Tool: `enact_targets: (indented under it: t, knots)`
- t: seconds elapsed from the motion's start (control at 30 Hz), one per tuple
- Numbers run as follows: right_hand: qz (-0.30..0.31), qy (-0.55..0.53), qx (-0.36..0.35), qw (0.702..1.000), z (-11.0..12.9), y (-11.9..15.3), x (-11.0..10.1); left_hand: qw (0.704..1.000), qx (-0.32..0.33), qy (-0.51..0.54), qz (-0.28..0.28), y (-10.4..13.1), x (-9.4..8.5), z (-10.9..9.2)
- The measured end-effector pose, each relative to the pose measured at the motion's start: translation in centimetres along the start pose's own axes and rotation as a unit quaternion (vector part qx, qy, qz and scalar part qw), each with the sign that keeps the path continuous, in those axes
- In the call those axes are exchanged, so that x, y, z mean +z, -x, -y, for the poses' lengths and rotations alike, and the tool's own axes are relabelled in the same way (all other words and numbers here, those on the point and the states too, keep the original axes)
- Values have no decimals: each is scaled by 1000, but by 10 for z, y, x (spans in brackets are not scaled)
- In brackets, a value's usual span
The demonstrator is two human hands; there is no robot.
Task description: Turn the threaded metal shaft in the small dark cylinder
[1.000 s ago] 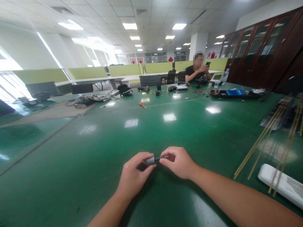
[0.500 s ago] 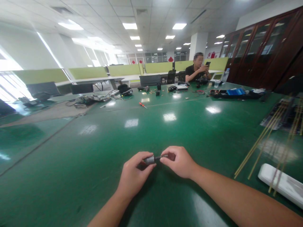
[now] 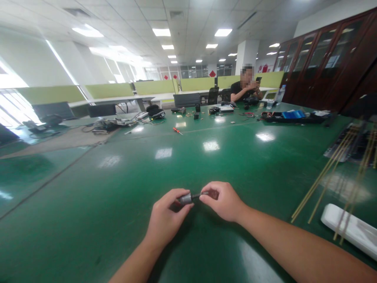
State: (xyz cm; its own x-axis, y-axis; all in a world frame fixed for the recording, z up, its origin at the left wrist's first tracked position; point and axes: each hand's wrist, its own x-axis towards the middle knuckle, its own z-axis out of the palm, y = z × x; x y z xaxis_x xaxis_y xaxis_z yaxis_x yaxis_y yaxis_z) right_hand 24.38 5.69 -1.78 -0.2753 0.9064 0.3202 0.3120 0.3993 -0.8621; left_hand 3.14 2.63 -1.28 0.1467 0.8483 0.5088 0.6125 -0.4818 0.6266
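Note:
My left hand (image 3: 167, 216) is closed round a short grey metal cylinder (image 3: 185, 199), thumb below and fingers above it. From the cylinder's right end a thin dark shaft (image 3: 195, 195) points toward my right hand (image 3: 221, 201). The thumb and index finger of that hand pinch the shaft's far end, where a small metallic tip shows between them. A bit of red shows inside my left palm, mostly hidden by the fingers. Both hands are just above the green table (image 3: 123, 236).
A red screwdriver (image 3: 177, 131) lies farther up the table. Thin wooden sticks (image 3: 326, 177) and a white case (image 3: 350, 230) are at the right. A black tray (image 3: 268, 117) holds a blue item. A person (image 3: 243, 88) sits across with a phone.
The cylinder and my left fingers have shifted very slightly left. My right hand keeps its pinch almost in the same place.

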Motion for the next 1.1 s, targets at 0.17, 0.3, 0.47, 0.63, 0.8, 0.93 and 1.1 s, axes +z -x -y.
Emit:
enact_targets:
  t: [0.17, 0.3, 0.47, 0.63, 0.8, 0.93, 1.1]
  knots:
    - [-3, -8, 7, 1000, 0, 0, 0, 1000, 1, -4, -4, 0, 0, 1]
    - [-1, -18, 12, 1000, 0, 0, 1, 1000, 4, -6, -7, -1, 0, 0]
    - [3, -25, 20, 999, 0, 0, 1, 1000, 6, -8, -11, -2, -1, -2]
    - [0, -24, 20, 1000, 2, 0, 0, 1000, 6, -7, -12, -1, -1, -1]
    - [1, -26, 23, 999, 2, 0, -1, 1000, 5, -4, -14, -1, 0, -1]
    - [4, -29, 27, 999, 2, 0, -1, 1000, 2, -4, -15, -1, 0, -1]
    - [3, -39, 29, 999, 3, 0, -1, 1000, -3, -3, -12, 0, 0, 1]
